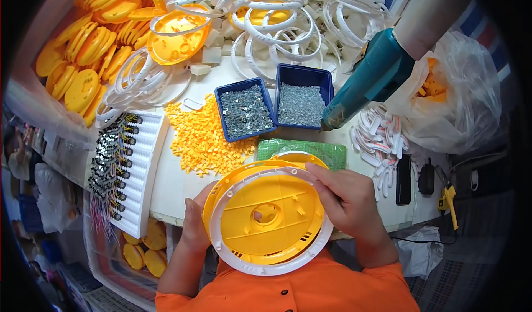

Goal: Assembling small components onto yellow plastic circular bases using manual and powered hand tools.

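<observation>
In front of my chest I hold a round yellow plastic housing, tilted with its ribbed side toward me and a hole in its middle. A white plastic ring runs around the yellow disc on the near face. Another yellow rim shows behind it. My left hand is closed around the left edge, its thumb up and the other fingers mostly hidden behind. My right hand grips the upper right rim, with thumb and forefinger on the white ring.
Two blue bins of small metal parts stand beyond the housing, beside a heap of yellow pieces and a green packet. A teal power screwdriver hangs at right. Wired components lie on white foam. White rings pile at back.
</observation>
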Available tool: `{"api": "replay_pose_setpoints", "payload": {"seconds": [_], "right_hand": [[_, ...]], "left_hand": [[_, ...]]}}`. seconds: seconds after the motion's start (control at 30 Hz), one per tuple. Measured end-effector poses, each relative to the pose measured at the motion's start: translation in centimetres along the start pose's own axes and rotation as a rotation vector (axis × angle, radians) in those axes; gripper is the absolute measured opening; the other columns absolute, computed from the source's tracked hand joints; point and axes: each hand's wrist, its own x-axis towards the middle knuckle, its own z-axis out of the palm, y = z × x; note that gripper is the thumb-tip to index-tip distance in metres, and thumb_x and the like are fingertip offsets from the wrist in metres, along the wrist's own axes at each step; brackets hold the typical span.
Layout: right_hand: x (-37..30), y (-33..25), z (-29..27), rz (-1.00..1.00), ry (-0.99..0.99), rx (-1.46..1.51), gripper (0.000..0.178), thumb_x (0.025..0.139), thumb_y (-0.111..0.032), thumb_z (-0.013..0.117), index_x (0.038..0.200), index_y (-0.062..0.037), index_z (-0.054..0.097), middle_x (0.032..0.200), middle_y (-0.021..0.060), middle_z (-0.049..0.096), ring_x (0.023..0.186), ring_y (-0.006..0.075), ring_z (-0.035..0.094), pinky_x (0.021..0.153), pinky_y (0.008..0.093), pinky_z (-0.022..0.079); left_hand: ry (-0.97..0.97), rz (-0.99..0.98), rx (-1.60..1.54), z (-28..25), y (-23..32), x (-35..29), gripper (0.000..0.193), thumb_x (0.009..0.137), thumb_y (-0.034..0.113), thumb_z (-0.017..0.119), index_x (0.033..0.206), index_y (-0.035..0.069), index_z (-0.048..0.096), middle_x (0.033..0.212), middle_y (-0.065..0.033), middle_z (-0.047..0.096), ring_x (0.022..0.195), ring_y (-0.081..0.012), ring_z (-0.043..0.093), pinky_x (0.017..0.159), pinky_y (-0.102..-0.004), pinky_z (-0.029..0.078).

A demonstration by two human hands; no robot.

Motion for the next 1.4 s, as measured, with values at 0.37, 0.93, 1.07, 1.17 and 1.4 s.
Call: {"api": "replay_pose_setpoints", "payload": {"seconds": [0.37, 0.93, 1.07, 1.17, 1.4], "right_hand": [[-0.2, -0.3, 0.0, 0.045, 0.002, -0.029, 0.030, 0.090, 0.000, 0.069, 0.120, 0.0014, 0.073, 0.074, 0.0138, 0.069, 0.057, 0.0256, 0.064, 0.054, 0.0348, 0.047], [-3.0, 1.6, 0.4, 0.279, -0.214, 0.588, 0.038, 0.087, -0.027, 0.081, 0.109, 0.0013, 0.068, 0.086, 0.0029, 0.069, 0.073, 0.0113, 0.062, 0.068, 0.0270, 0.051], [-3.0, 0.7, 2.6, 0.358, -0.163, 0.930, 0.042, 0.086, -0.024, 0.084, 0.115, 0.0012, 0.067, 0.096, 0.0052, 0.071, 0.087, 0.0152, 0.067, 0.081, 0.0295, 0.054], [-2.4, -2.0, 3.6, 0.504, -0.337, 0.994, 0.072, 0.080, -0.010, 0.087, 0.142, -0.0006, 0.053, 0.139, 0.0102, 0.061, 0.130, 0.0204, 0.057, 0.109, 0.0367, 0.045], [-3.4, -1.8, 6.3, 0.374, -0.054, 0.909, 0.065, 0.084, -0.009, 0.082, 0.141, 0.0021, 0.053, 0.138, 0.0132, 0.063, 0.125, 0.0198, 0.061, 0.107, 0.0342, 0.048]], "left_hand": [[0.012, -0.011, -0.001, 1.2, 0.3, -0.1, 0.117, 0.088, 0.087, 0.045, 0.154, -0.009, 0.032, 0.152, -0.0228, 0.048, 0.141, -0.0309, 0.049, 0.117, -0.0443, 0.039], [0.295, 0.315, 0.641, -1.0, 1.8, 1.4, 0.047, 0.109, 0.034, 0.054, 0.128, -0.008, 0.062, 0.108, -0.0058, 0.068, 0.102, -0.0113, 0.060, 0.088, -0.0270, 0.047], [0.470, 0.441, 0.439, 1.8, 1.0, 2.9, 0.048, 0.111, 0.037, 0.050, 0.127, -0.007, 0.062, 0.107, -0.0049, 0.068, 0.100, -0.0106, 0.060, 0.088, -0.0274, 0.047], [0.492, 0.442, 0.255, 2.2, -0.5, 3.2, 0.047, 0.112, 0.039, 0.046, 0.129, -0.004, 0.058, 0.120, -0.0072, 0.067, 0.111, -0.0115, 0.059, 0.097, -0.0285, 0.046], [0.494, 0.452, 0.109, 3.2, -1.6, 4.0, 0.058, 0.112, 0.041, 0.043, 0.150, -0.004, 0.043, 0.142, -0.0139, 0.058, 0.125, -0.0211, 0.060, 0.108, -0.0347, 0.046]]}}
